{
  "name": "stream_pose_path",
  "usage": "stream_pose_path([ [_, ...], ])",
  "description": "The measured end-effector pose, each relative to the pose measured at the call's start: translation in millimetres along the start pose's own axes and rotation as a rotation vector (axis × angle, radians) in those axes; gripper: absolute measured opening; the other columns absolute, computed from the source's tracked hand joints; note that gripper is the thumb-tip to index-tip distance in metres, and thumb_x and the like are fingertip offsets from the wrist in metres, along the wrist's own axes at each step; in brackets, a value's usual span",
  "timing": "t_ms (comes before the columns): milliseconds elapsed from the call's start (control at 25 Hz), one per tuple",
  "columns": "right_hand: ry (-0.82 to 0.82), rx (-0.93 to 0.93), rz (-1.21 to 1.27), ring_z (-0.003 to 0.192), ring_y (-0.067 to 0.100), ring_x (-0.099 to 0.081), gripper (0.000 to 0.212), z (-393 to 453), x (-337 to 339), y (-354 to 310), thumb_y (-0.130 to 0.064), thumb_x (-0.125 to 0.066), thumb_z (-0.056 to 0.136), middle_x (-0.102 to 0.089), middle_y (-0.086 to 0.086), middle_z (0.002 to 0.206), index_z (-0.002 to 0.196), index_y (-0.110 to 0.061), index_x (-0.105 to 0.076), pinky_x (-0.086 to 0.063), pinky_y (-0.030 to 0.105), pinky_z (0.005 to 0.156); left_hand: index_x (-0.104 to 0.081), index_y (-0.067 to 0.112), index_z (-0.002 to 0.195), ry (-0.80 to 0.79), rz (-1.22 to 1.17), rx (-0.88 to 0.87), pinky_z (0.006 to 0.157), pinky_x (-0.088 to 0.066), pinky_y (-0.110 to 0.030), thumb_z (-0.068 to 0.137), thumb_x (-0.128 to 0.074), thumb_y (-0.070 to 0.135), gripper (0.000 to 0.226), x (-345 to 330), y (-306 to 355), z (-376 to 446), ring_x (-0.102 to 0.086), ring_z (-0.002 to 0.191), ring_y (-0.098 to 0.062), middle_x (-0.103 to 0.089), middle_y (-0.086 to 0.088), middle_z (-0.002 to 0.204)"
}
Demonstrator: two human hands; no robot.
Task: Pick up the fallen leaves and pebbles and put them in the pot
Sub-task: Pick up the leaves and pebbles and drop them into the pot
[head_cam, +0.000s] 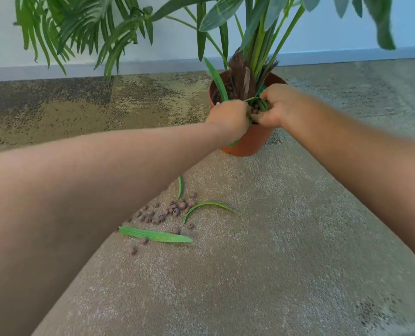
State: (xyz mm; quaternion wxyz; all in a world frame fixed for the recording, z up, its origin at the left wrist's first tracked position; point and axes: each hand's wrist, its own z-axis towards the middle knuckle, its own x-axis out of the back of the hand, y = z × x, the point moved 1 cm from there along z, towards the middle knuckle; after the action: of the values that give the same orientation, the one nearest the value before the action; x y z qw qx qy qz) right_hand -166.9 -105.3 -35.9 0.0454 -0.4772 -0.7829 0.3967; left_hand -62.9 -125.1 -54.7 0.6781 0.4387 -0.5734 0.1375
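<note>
A terracotta pot (247, 141) with a tall green plant stands on the carpet ahead. Both my hands meet over its front rim. My left hand (228, 117) is closed around a long green leaf whose tip sticks up past the rim. My right hand (274, 105) pinches thin green leaf strips above the brown pebbles inside the pot. On the carpet nearer to me lie a broad green leaf (155, 235), a curved narrow leaf (207, 206), a small thin leaf (180, 187) and several brown pebbles (167, 212).
Beige and brown carpet (274, 263) covers the floor. A pale wall with a skirting board (92, 69) runs behind the pot. Plant fronds (80, 25) hang over the upper left.
</note>
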Motion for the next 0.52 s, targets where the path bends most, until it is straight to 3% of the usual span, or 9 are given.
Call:
stream_pose_path([
  [40, -0.049, -0.010, -0.016, 0.094, 0.022, -0.062, 0.013, 1, 1, 4, 0.000, -0.041, 0.093, -0.059, 0.014, 0.099, 0.090, 0.004, -0.053, -0.052, 0.033, 0.089, -0.059, 0.007, 0.115, -0.019, -0.007, -0.004, 0.091, -0.047, -0.041, 0.091, -0.043, 0.015, 0.031, 2, -3, 4, -0.057, 0.105, -0.032, -0.063, -0.013, 0.113],
  [120, -0.051, -0.013, -0.174, 0.105, 0.022, -0.059, 0.012, 7, 4, 7, 0.006, -0.040, 0.091, -0.055, 0.014, 0.101, 0.086, 0.003, -0.050, -0.055, 0.032, 0.082, -0.058, 0.010, 0.119, -0.108, 0.044, -0.047, 0.095, -0.044, -0.041, 0.092, -0.047, 0.026, 0.034, 2, -4, 8, -0.056, 0.110, -0.030, -0.062, -0.011, 0.117],
  [240, -0.156, 0.100, -0.502, 0.104, 0.018, -0.055, 0.027, 5, 1, 11, 0.012, -0.039, 0.091, -0.055, 0.015, 0.121, 0.113, 0.002, -0.052, -0.055, 0.024, 0.065, -0.060, 0.017, 0.121, -0.130, 0.138, -0.115, 0.104, -0.037, -0.044, 0.091, -0.049, 0.019, 0.032, 0, -7, 7, -0.054, 0.114, -0.032, -0.063, -0.010, 0.119],
  [320, -0.171, 0.228, -0.753, 0.094, 0.016, -0.059, 0.036, -1, 2, 8, 0.007, -0.048, 0.091, -0.060, 0.011, 0.116, 0.126, 0.002, -0.047, -0.055, 0.020, 0.065, -0.062, 0.016, 0.120, -0.065, 0.098, -0.129, 0.097, -0.044, -0.041, 0.092, -0.046, 0.010, 0.033, 0, -11, 4, -0.057, 0.108, -0.034, -0.064, -0.013, 0.116],
  [400, -0.201, 0.317, -0.917, 0.093, 0.014, -0.061, 0.057, -1, 11, 1, -0.007, -0.058, 0.089, -0.063, 0.006, 0.105, 0.140, -0.002, -0.032, -0.054, 0.025, 0.078, -0.064, 0.012, 0.115, 0.004, 0.069, -0.107, 0.085, -0.049, -0.039, 0.094, -0.042, 0.010, 0.031, 2, -13, 2, -0.059, 0.099, -0.034, -0.065, -0.015, 0.109],
  [520, -0.348, 0.345, -0.878, 0.079, 0.006, -0.068, 0.061, 0, 24, -11, -0.010, -0.063, 0.086, -0.067, 0.005, 0.103, 0.140, -0.007, -0.035, -0.057, 0.022, 0.068, -0.065, 0.008, 0.108, 0.082, 0.019, -0.021, 0.075, -0.049, -0.036, 0.095, -0.042, 0.016, 0.027, 9, -12, 5, -0.061, 0.092, -0.032, -0.066, -0.014, 0.101],
])
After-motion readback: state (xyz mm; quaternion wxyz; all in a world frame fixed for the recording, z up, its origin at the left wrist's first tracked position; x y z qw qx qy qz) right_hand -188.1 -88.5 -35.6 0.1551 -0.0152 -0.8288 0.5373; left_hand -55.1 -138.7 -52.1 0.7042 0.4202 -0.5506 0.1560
